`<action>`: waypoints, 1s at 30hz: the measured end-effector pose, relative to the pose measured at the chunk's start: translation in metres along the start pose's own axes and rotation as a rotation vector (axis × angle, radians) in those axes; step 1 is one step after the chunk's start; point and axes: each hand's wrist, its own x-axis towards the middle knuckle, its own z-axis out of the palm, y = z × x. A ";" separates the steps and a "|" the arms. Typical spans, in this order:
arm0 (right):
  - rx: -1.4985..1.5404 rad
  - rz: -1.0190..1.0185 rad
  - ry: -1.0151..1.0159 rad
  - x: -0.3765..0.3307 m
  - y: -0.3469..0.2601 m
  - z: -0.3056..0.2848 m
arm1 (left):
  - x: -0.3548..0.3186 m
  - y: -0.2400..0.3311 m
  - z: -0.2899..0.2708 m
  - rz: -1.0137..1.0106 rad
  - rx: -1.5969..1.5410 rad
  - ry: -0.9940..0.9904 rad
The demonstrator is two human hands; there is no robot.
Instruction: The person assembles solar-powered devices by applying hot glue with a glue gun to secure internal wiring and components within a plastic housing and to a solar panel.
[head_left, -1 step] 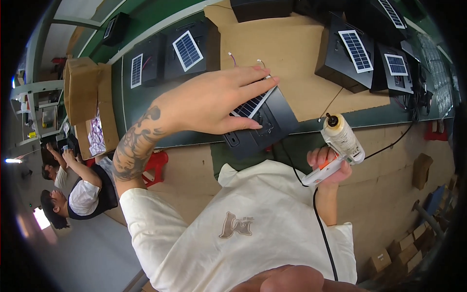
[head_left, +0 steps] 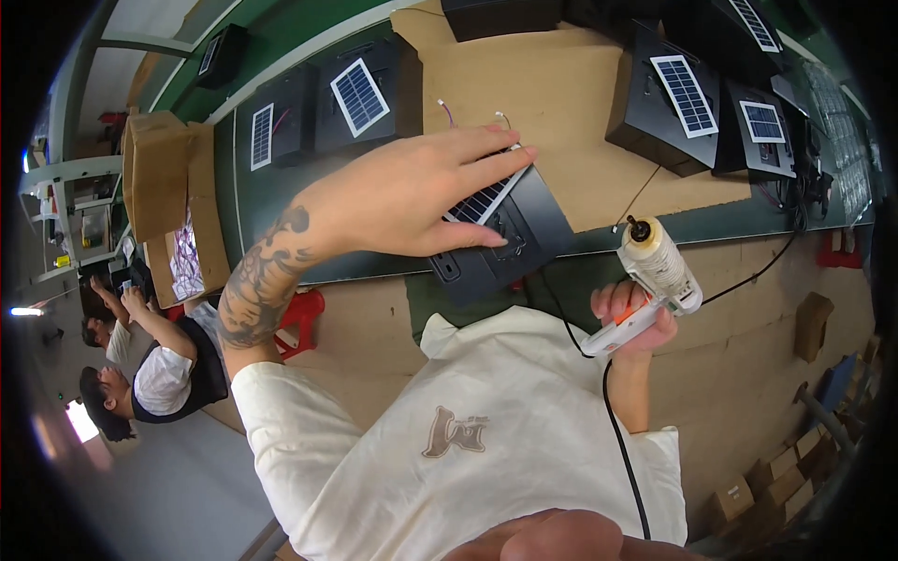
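My left hand (head_left: 412, 192) lies over a small solar panel (head_left: 481, 204), fingers stretched out and thumb spread toward me. That panel rests on a black box-like housing (head_left: 543, 220) at the table's near edge, and the hand hides much of both. Beyond my fingertips, short wires with a white connector (head_left: 502, 120) stick up. At the right, my right hand (head_left: 662, 327) is closed round the handle of a white hot glue gun (head_left: 659, 266), held beside the table edge. A black cord hangs from the gun.
Brown cardboard (head_left: 561, 103) covers the table's middle. Black housings with solar panels stand at the back left (head_left: 402, 84) and right (head_left: 645, 117). An open carton (head_left: 206, 215) is at the left. Two people sit farther left. A red stool (head_left: 304, 323) and small cartons (head_left: 730, 500) are below.
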 end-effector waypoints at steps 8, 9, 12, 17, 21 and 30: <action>-0.035 0.009 0.064 0.001 -0.003 0.004 | -0.001 -0.004 0.011 -0.057 -0.169 0.111; -0.053 0.014 0.079 0.001 -0.003 0.007 | -0.003 -0.002 0.013 -0.142 -0.243 0.145; -0.063 0.011 0.076 0.004 -0.004 0.013 | -0.007 -0.005 0.016 -0.145 -0.297 0.176; -0.068 0.011 0.062 0.009 -0.007 0.019 | -0.013 0.005 0.010 -0.126 -0.261 0.182; -0.070 0.008 0.079 0.010 -0.008 0.022 | -0.022 0.010 0.016 -0.008 -0.177 0.208; -0.299 0.168 0.168 0.024 -0.042 0.063 | -0.054 0.018 0.059 0.205 0.265 0.514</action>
